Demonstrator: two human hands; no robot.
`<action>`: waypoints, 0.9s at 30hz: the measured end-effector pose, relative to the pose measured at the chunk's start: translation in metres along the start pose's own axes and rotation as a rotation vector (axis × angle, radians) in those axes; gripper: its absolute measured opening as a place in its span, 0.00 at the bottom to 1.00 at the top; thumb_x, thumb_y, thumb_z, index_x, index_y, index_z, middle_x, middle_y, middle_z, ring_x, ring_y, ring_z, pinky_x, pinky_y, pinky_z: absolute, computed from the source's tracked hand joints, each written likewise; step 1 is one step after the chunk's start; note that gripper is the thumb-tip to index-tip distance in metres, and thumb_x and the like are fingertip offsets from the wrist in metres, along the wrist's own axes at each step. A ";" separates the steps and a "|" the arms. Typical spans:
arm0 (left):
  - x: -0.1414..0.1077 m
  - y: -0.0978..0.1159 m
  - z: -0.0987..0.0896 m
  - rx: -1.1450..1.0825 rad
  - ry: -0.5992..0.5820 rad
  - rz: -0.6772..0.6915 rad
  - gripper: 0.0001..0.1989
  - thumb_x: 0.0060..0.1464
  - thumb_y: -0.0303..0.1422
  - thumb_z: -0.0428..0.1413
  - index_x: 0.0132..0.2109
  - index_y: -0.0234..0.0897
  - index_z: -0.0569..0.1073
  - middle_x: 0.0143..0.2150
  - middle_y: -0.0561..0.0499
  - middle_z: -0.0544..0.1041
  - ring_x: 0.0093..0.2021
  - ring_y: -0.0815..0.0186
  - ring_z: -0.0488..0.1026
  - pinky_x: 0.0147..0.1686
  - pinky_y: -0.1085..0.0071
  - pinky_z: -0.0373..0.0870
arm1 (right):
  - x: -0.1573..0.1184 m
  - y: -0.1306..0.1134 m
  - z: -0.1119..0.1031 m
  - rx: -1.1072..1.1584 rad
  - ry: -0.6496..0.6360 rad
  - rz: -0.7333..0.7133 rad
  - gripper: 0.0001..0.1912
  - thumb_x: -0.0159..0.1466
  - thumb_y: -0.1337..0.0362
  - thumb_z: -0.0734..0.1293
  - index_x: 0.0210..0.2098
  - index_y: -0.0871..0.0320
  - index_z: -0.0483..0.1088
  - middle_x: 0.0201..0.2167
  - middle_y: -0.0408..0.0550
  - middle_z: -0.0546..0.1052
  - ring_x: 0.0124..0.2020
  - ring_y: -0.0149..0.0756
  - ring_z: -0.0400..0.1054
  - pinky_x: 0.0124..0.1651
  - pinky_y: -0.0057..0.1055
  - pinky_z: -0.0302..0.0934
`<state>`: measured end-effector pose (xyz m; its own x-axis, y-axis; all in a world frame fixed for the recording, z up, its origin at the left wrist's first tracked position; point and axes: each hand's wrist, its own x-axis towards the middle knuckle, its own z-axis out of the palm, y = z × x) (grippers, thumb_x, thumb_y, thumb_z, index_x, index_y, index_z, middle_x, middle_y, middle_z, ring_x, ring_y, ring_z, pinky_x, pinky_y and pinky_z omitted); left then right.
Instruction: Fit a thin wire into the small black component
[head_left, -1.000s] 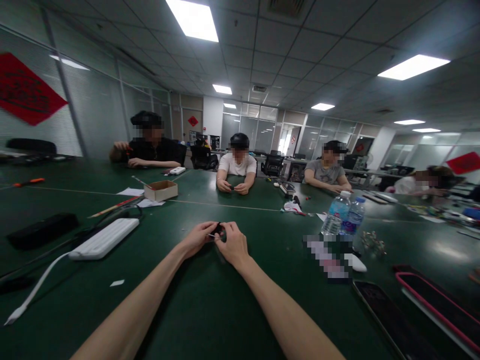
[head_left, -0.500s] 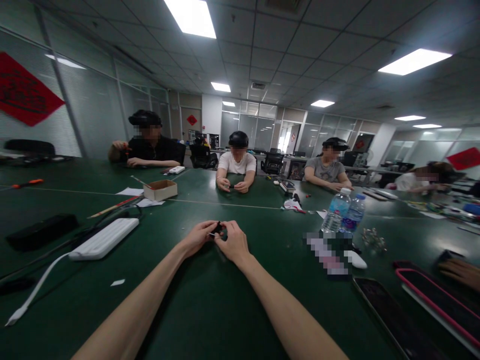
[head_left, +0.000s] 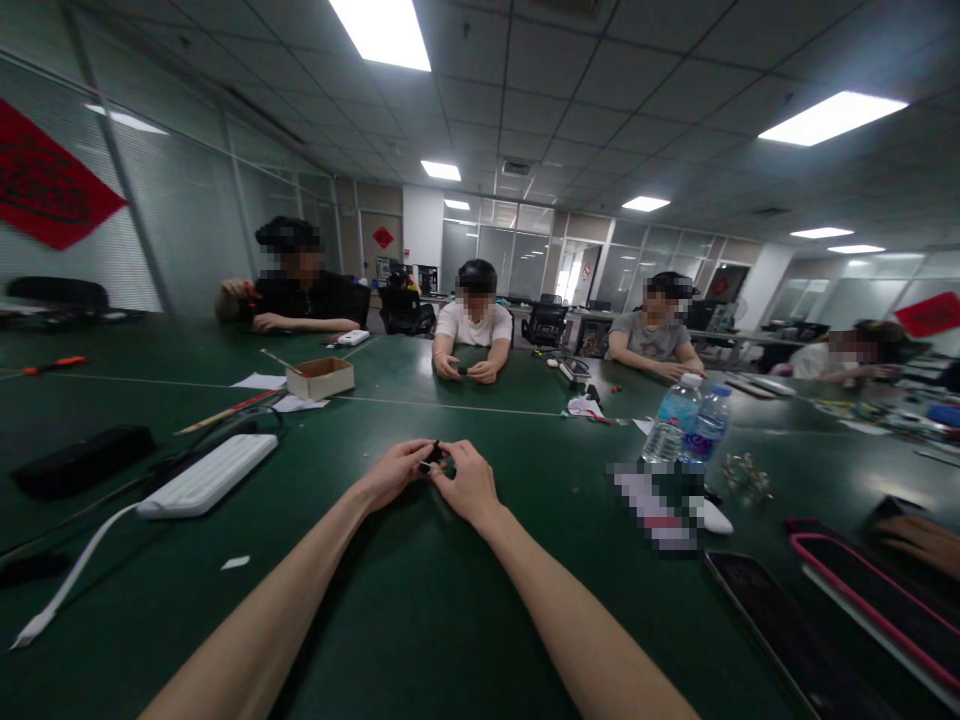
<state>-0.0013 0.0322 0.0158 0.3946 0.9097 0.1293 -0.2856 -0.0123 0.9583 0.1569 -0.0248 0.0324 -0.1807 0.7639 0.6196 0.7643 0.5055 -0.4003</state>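
The left hand (head_left: 395,474) and the right hand (head_left: 466,485) pinch a small black object (head_left: 436,455) between their fingertips, above the dark green table (head_left: 390,620). If one pinch loosens, I think the object could slip and fall.

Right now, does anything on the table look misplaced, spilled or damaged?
I see no spill or damage. Only a small white scrap lies loose on the green table, near the white power strip, like litter.

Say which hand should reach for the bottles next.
Probably the right hand: the bottles stand on its side, and the left hand lies farther off. Both seem to hold the small black part.
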 end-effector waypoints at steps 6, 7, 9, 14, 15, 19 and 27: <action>-0.001 0.000 0.001 0.010 0.024 -0.016 0.16 0.50 0.34 0.57 0.45 0.31 0.73 0.41 0.41 0.75 0.36 0.64 0.73 0.35 0.71 0.67 | 0.000 0.000 0.002 0.005 0.006 0.016 0.16 0.60 0.58 0.61 0.47 0.52 0.64 0.42 0.46 0.67 0.40 0.34 0.64 0.41 0.28 0.58; -0.001 0.001 0.001 0.005 0.044 -0.016 0.16 0.50 0.34 0.58 0.45 0.30 0.73 0.41 0.40 0.75 0.36 0.64 0.73 0.35 0.71 0.67 | 0.000 0.000 0.002 0.010 0.016 0.029 0.16 0.60 0.58 0.62 0.46 0.53 0.64 0.42 0.46 0.68 0.40 0.34 0.64 0.41 0.28 0.58; -0.001 0.001 0.003 -0.013 0.083 -0.004 0.16 0.49 0.32 0.58 0.45 0.30 0.72 0.42 0.40 0.75 0.38 0.64 0.73 0.36 0.70 0.67 | 0.002 0.002 0.004 0.030 0.038 0.070 0.15 0.60 0.57 0.61 0.45 0.55 0.65 0.41 0.47 0.68 0.38 0.34 0.64 0.40 0.28 0.58; -0.005 0.004 0.005 -0.028 0.096 0.059 0.17 0.48 0.31 0.58 0.47 0.33 0.71 0.45 0.41 0.74 0.43 0.63 0.71 0.41 0.69 0.67 | 0.007 0.012 0.005 0.097 0.060 0.188 0.17 0.65 0.53 0.54 0.37 0.56 0.68 0.34 0.47 0.71 0.35 0.32 0.64 0.37 0.27 0.56; -0.006 0.005 0.006 -0.017 0.078 0.056 0.17 0.49 0.31 0.58 0.48 0.34 0.71 0.45 0.42 0.74 0.43 0.63 0.71 0.41 0.68 0.67 | 0.008 0.014 0.005 0.108 0.052 0.193 0.18 0.65 0.53 0.53 0.36 0.56 0.68 0.33 0.46 0.72 0.34 0.32 0.65 0.36 0.26 0.55; -0.009 0.006 0.007 0.017 0.025 0.048 0.18 0.49 0.33 0.58 0.48 0.34 0.71 0.44 0.42 0.74 0.42 0.63 0.71 0.41 0.67 0.67 | 0.008 0.017 0.007 0.122 0.017 0.184 0.19 0.65 0.51 0.53 0.35 0.55 0.69 0.32 0.45 0.73 0.32 0.31 0.65 0.33 0.25 0.54; -0.008 0.005 0.006 0.066 0.029 0.054 0.22 0.44 0.31 0.61 0.49 0.34 0.71 0.50 0.41 0.71 0.45 0.60 0.70 0.44 0.65 0.64 | 0.008 0.019 0.011 0.095 -0.020 0.191 0.18 0.64 0.50 0.55 0.34 0.53 0.70 0.30 0.45 0.74 0.32 0.33 0.66 0.32 0.25 0.52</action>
<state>-0.0008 0.0226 0.0209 0.3544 0.9187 0.1743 -0.2467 -0.0880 0.9651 0.1635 -0.0046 0.0222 -0.0505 0.8567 0.5133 0.7241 0.3853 -0.5720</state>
